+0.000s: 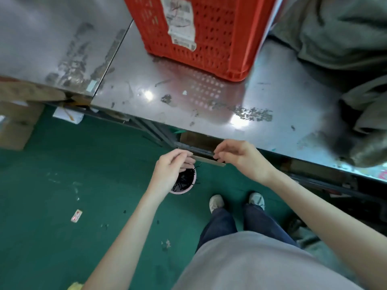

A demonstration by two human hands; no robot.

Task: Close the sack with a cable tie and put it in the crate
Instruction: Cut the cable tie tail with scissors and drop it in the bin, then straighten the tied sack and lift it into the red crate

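While both hands pinch one pale strip, likely the cable tie [206, 159], the left hand [170, 166] grips one end and the right hand [238, 156] the other. Grey sacks [335, 38] lie on the steel surface [272, 97] right of the red crate [209, 34].

Bench [209, 105]: open front, blocked rear and right.
Red crate [201, 36] occupies the rear centre; grey-green sacks [345, 38] crowd the right side.
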